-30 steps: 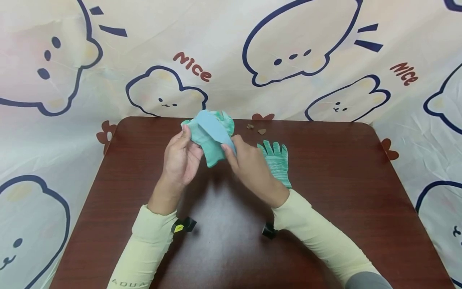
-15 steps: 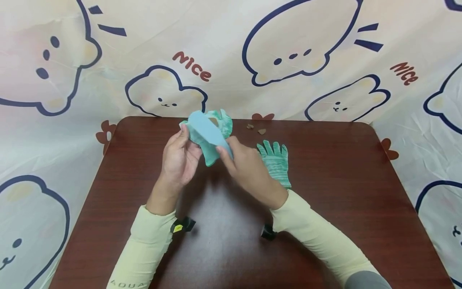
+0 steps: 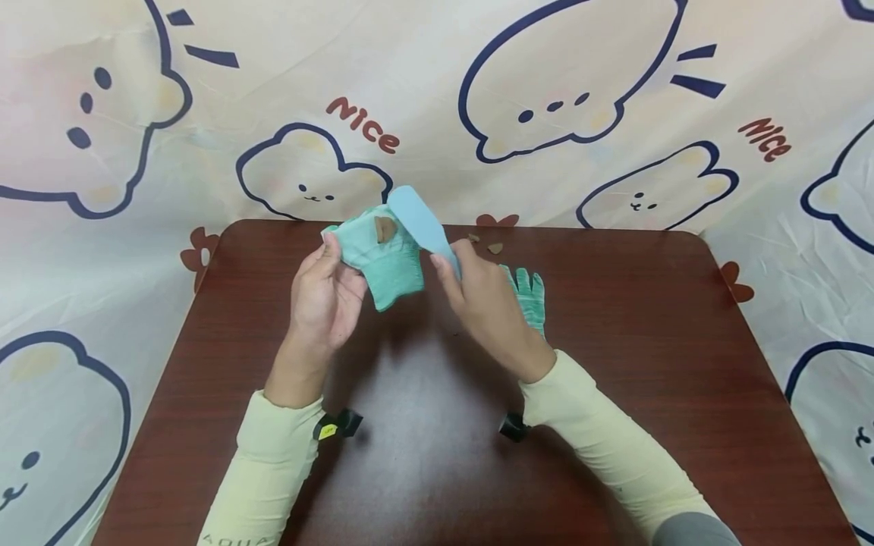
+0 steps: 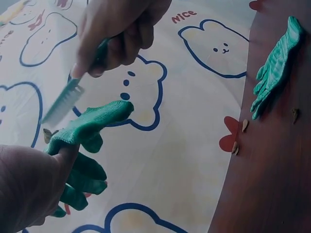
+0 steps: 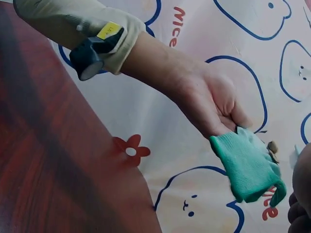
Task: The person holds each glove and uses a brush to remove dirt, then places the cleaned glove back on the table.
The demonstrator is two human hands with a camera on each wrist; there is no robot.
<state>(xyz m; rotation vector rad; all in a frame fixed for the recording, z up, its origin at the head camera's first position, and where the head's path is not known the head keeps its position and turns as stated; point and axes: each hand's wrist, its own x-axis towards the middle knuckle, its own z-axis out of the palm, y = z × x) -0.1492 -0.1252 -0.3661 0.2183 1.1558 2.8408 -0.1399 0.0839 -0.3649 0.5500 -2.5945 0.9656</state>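
Note:
My left hand (image 3: 328, 299) pinches a green knit glove (image 3: 392, 277) by its edge, thumb on top, and holds it up over the table's far side. A brown flake (image 3: 385, 229) sits on the glove's upper face. My right hand (image 3: 488, 303) grips a light-blue brush (image 3: 416, 220) by its handle. Short bristles show along the brush's underside in the left wrist view. The brush head is just right of the flake. In the right wrist view the glove (image 5: 250, 167) hangs from the left hand, its cuff facing that camera.
A second green glove (image 3: 531, 296) lies flat on the brown table (image 3: 649, 379), partly hidden behind my right hand. Small brown flakes (image 3: 495, 248) lie near the table's far edge. A printed cloth (image 3: 423, 61) hangs right behind that edge.
The left hand has shifted left with the glove. The brush has moved up and right off the glove's middle, uncovering the brown flake. The right hand now covers more of the second glove.

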